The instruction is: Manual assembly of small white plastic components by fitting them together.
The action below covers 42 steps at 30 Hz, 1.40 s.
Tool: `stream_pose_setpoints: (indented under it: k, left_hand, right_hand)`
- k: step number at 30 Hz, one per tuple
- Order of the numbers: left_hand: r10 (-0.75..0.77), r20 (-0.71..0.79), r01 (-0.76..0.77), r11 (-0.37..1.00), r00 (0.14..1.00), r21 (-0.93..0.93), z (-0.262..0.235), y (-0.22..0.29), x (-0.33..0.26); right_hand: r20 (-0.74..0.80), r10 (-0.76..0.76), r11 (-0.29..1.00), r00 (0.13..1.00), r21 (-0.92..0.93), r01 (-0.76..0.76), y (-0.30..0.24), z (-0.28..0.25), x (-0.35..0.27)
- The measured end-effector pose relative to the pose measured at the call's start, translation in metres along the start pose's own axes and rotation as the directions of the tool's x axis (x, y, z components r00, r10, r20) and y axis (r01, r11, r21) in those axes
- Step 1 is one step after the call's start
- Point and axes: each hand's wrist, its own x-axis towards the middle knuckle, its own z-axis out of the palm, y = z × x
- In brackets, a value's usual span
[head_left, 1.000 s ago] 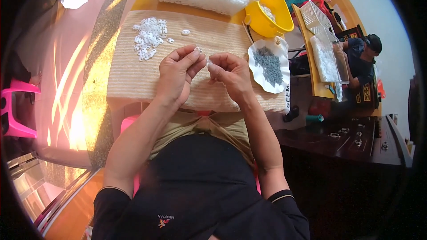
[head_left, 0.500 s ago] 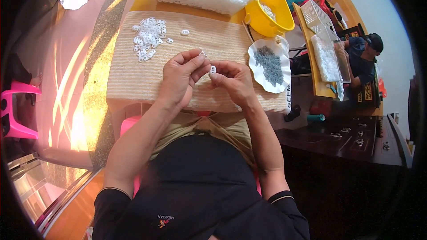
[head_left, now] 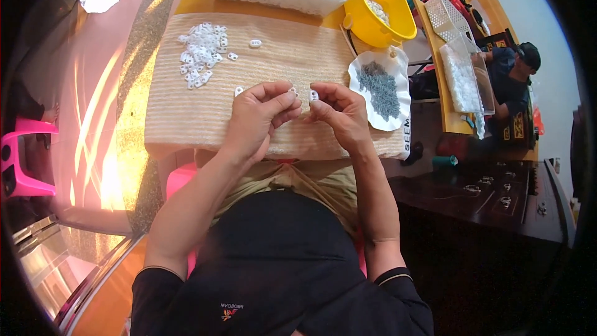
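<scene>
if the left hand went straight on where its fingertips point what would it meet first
Probably the small white piece held by the right hand, across a small gap from the left hand; their relative heights are hard to judge.

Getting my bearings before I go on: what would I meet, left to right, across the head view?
Pink stool, pile of white pieces, left hand, right hand, white dish, co-worker.

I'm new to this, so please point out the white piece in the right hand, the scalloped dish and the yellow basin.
White piece (head_left: 314,96): head view, its exposed face.
Scalloped dish (head_left: 387,125): head view, its lower rim.
Yellow basin (head_left: 372,33): head view, its lower wall.
</scene>
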Motion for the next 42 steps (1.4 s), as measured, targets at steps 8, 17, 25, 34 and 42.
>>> stream_pose_setpoints:
  k: [8,17,25,34,42]
  left_hand:
    - [-0.039,0.025,0.037,0.997,0.999,0.066,0.004,-0.001,-0.001]
    - [-0.104,0.022,0.102,0.991,0.994,0.082,0.005,-0.002,-0.003]
    - [-0.147,0.025,0.144,0.984,0.989,0.101,0.004,0.0,-0.004]
    - [-0.149,0.039,0.145,0.984,0.988,0.103,0.003,-0.002,-0.004]
    - [-0.161,0.041,0.155,0.979,0.986,0.13,0.003,-0.002,-0.005]
  right_hand:
    - [-0.01,0.026,1.0,1.0,-0.008,-0.026,-0.001,-0.01,-0.001]
    - [-0.002,0.051,0.998,0.999,0.031,-0.051,0.003,-0.012,0.0]
    - [0.056,0.034,0.995,0.998,0.088,-0.039,0.005,-0.012,-0.001]
    - [0.063,0.053,0.997,0.997,0.058,-0.057,0.008,-0.014,-0.001]
    - [0.071,0.057,0.998,0.996,0.03,-0.059,0.008,-0.015,-0.003]
